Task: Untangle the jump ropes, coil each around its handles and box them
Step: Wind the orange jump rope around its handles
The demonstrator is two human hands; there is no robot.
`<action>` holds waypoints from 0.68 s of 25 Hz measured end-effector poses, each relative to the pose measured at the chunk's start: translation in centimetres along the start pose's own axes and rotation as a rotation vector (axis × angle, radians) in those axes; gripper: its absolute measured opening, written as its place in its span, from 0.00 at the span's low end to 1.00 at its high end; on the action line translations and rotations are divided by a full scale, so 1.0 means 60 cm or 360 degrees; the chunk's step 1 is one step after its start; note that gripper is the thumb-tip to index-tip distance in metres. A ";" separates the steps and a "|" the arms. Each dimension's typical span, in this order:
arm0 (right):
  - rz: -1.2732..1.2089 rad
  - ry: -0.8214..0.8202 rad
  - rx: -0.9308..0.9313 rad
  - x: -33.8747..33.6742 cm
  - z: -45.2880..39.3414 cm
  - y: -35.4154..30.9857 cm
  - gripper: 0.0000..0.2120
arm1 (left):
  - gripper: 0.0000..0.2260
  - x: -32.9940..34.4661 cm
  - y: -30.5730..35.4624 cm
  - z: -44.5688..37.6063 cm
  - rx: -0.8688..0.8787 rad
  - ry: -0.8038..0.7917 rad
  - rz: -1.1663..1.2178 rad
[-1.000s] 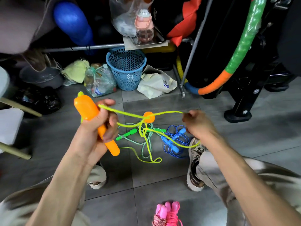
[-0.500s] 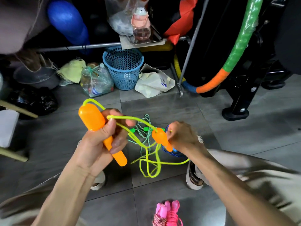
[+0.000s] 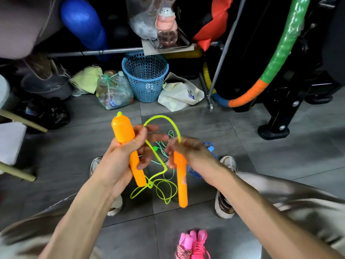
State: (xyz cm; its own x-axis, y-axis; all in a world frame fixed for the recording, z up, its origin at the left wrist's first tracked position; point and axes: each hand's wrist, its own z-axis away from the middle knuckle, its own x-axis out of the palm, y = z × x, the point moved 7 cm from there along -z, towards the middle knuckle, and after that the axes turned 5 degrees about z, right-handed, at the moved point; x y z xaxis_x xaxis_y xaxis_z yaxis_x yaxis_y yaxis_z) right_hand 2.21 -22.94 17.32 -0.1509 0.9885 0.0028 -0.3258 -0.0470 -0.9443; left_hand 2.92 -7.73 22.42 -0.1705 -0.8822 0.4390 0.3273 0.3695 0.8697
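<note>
Where the grey tiled floor (image 3: 252,146) meets a cluttered back wall, a padded hoop (image 3: 276,60) in green, orange and blue leans against black equipment on the right. A blue perforated basket (image 3: 145,75) stands at centre, with a clear bag of plastic bottles (image 3: 113,90) just to its left and a crumpled white bag (image 3: 179,94) just to its right.

The left hand (image 3: 127,156) grips one orange handle (image 3: 128,146) of the yellow-green jump rope (image 3: 162,120), fingers and thumb curled round its narrow shaft; the bulbous end points up and away. The right hand (image 3: 188,150) is motion-blurred; it holds the second orange handle (image 3: 181,180) near its top, and the handle hangs roughly vertical below it. The exact finger position on this hand cannot be determined. The two handles are near each other but apart.

The cord arcs above and between both hands, then drops into loose loops between the handles, above the floor.

On the floor behind the hands lie a green-and-white rope (image 3: 164,156) and a blue rope (image 3: 205,165), partly hidden. A pink rope (image 3: 194,243), already coiled, lies at the lower edge, near the person's right shoe (image 3: 224,202).
</note>
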 end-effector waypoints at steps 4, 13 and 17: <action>0.0858 0.0805 0.0067 -0.117 0.000 -0.020 0.08 | 0.11 -0.054 -0.012 -0.010 -0.0104 0.0443 -0.0315; 0.1818 0.0131 0.0069 -0.073 0.008 0.007 0.37 | 0.11 -0.004 -0.009 -0.007 0.0064 -0.0028 -0.1218; 0.0659 -0.0312 -0.0288 0.022 0.010 -0.013 0.15 | 0.15 0.032 -0.012 0.004 0.0209 -0.0449 -0.1214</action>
State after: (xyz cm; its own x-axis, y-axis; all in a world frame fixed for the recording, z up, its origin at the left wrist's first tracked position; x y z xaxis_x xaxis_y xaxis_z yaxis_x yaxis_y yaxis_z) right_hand 1.71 -21.69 18.27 -0.4117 0.8458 -0.3392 -0.0368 -0.3873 -0.9212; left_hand 2.13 -9.58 22.71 -0.5349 -0.8045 -0.2582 -0.0814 -0.2551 0.9635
